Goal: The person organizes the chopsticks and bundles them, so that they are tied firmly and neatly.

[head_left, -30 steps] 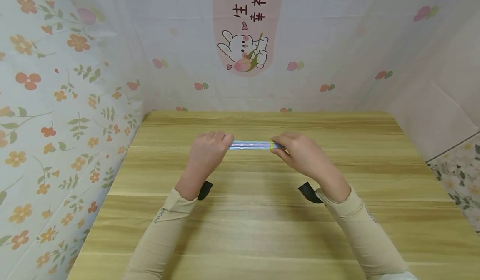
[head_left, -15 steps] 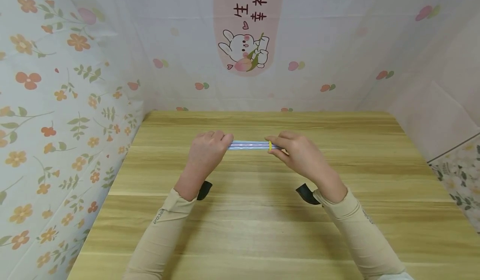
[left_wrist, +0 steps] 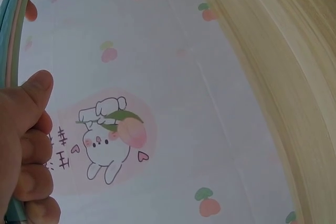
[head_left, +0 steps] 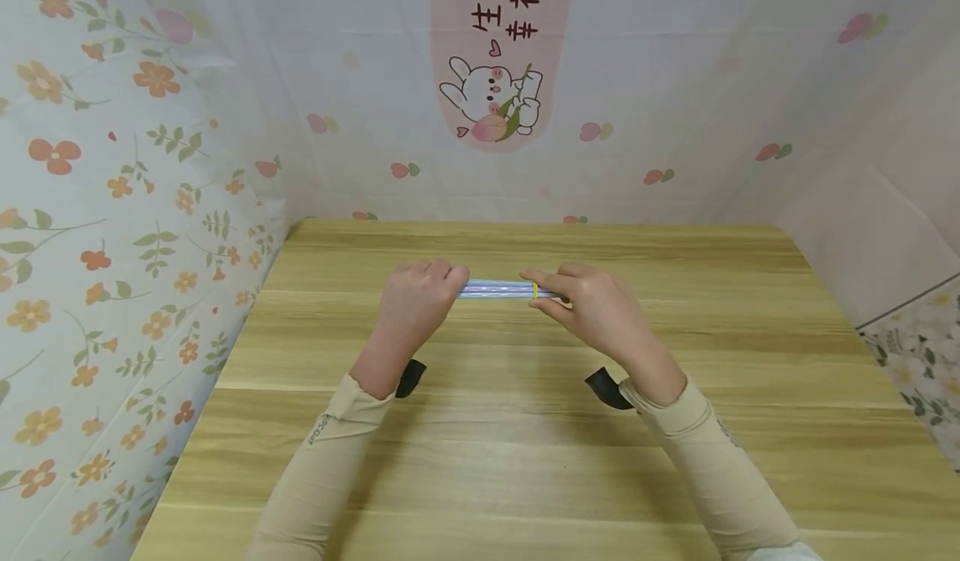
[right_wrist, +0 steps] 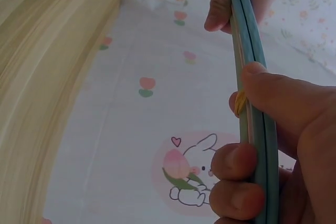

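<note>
A bundle of slim pastel chopsticks (head_left: 495, 289), blue, pink and green, is held level above the table between both hands. My left hand (head_left: 416, 303) grips one end with curled fingers, and its thumb lies along the bundle in the left wrist view. Near the other end a yellow rubber band (head_left: 536, 290) circles the sticks. My right hand (head_left: 603, 315) holds the bundle there, thumb on one face and fingers on the other, touching the band. In the right wrist view the band (right_wrist: 240, 103) sits just beside the thumb tip. The bundle's right end is hidden by the palm.
The wood-grain table (head_left: 480, 478) spreads below both arms. A white curtain (head_left: 337, 61) printed with a rabbit and fruits hangs behind, and a flowered cloth (head_left: 112, 261) at the left. Dark straps (head_left: 609, 388) stick out under the wrists.
My right hand has shifted a little to the left, its fingertips reaching farther along the bundle, and the rubber band has moved left with it. The left hand stays nearly still.
</note>
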Demonstrator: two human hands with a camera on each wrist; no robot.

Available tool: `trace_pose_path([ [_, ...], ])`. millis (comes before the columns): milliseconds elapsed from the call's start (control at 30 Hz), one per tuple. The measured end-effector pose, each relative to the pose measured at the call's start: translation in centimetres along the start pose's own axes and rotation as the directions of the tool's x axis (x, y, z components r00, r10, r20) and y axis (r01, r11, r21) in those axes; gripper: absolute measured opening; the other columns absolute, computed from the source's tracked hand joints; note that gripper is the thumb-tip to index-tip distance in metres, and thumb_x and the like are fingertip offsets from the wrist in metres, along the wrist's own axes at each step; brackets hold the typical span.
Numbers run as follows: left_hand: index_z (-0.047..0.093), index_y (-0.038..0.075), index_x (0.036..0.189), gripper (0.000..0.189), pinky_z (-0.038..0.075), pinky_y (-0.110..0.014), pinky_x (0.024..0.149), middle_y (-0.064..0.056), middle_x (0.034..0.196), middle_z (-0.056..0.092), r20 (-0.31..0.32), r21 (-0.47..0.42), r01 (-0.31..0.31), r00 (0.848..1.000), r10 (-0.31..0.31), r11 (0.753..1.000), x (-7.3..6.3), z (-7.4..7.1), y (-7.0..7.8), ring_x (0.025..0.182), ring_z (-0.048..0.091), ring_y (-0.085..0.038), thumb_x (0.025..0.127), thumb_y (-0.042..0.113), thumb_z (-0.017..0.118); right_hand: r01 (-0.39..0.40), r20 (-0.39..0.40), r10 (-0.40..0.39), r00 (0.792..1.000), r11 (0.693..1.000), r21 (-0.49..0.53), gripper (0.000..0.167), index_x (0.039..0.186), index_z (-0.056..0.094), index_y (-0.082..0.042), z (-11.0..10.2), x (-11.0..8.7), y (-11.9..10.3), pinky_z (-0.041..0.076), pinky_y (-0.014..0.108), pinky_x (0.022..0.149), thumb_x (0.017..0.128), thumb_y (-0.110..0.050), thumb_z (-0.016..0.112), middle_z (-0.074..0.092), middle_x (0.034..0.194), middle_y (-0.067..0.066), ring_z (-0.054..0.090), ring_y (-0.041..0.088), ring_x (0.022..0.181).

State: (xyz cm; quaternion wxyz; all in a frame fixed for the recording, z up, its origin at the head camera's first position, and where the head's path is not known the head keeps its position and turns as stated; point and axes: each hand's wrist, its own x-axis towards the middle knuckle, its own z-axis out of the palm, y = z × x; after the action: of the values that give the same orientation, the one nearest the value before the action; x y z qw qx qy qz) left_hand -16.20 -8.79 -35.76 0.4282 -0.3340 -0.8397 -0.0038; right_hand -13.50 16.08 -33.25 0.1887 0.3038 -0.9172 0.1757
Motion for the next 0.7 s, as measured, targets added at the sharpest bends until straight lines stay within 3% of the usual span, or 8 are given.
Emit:
trace_pose_path([
  [200, 0.042, 0.01, 0.064, 0.032, 0.013, -0.023, 0.047, 0.001, 0.05, 0.031, 0.022, 0.017, -0.003, 1.0, 0.003, 1.0, 0.27, -0.07, 0.18, 0.045, 0.018, -0.01, 0.09, -0.007, 0.054, -0.003, -0.034, 0.001, 0.999, 0.998, -0.064, 0.049, 0.121, 0.067, -0.025, 0.09, 0.11, -0.11, 0.026, 0.021, 0.042, 0.074, -0.031, 0.08, 0.054, 0.063, -0.001, 0.034, 0.007, 0.046],
  [367, 0.044, 0.009, 0.065, 0.031, 0.014, -0.023, 0.045, 0.0, 0.049, 0.035, 0.031, 0.021, -0.011, 0.999, 0.01, 1.0, 0.37, -0.11, 0.23, 0.043, 0.021, -0.01, 0.093, -0.003, 0.054, -0.022, -0.014, 0.021, 1.0, 0.994, -0.103, 0.052, 0.124, 0.065, -0.027, 0.17, 0.16, -0.09, 0.025, 0.022, 0.041, 0.075, -0.037, 0.078, 0.055, 0.063, -0.001, 0.036, 0.008, 0.046],
  [567, 0.04, 0.01, 0.063, 0.034, 0.012, -0.023, 0.048, 0.002, 0.05, 0.027, 0.032, 0.02, -0.011, 0.999, 0.01, 1.0, 0.3, 0.06, 0.13, 0.047, 0.015, -0.01, 0.09, -0.008, 0.05, -0.049, 0.048, 0.053, 0.997, 0.995, -0.083, 0.051, 0.125, 0.065, -0.021, -0.08, 0.26, -0.15, 0.03, 0.022, 0.043, 0.078, -0.036, 0.076, 0.059, 0.071, -0.001, 0.044, 0.009, 0.05],
  [700, 0.04, 0.01, 0.063, 0.035, 0.012, -0.023, 0.048, 0.002, 0.051, 0.025, 0.04, 0.018, -0.008, 0.999, 0.007, 1.0, 0.16, 0.24, 0.14, 0.047, 0.015, -0.01, 0.09, -0.009, 0.05, -0.077, 0.089, 0.079, 0.993, 0.996, -0.035, 0.043, 0.12, 0.067, -0.014, -0.3, 0.22, -0.03, 0.04, 0.025, 0.049, 0.08, -0.028, 0.077, 0.061, 0.078, 0.0, 0.055, 0.01, 0.06],
])
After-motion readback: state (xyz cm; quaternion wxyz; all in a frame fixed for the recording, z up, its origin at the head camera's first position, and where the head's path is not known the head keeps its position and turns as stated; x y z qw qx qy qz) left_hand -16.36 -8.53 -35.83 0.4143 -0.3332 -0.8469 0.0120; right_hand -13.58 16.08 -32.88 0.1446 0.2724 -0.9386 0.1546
